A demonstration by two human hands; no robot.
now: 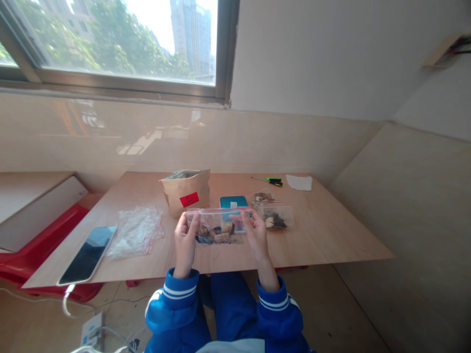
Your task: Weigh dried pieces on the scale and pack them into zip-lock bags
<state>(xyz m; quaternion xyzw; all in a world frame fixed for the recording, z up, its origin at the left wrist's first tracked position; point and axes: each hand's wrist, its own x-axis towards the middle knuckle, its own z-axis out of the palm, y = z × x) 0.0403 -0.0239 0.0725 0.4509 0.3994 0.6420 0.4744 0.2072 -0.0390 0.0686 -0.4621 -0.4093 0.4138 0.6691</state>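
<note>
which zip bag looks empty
The crumpled clear zip bag left of the left hand: no pieces show in it, while the bag held up and the two others hold brown pieces.

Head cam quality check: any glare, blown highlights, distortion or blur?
Head view: sky in the window is blown out; window light leaves glare on the glossy wall panel; wide-angle distortion skews the table toward the frame edges; the clear zip bag shows mild sheen, with its contents slightly soft but readable.

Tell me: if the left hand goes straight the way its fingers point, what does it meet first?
Past the clear zip bag it holds, the left hand probably meets the brown paper pouch; depth is unclear.
</note>
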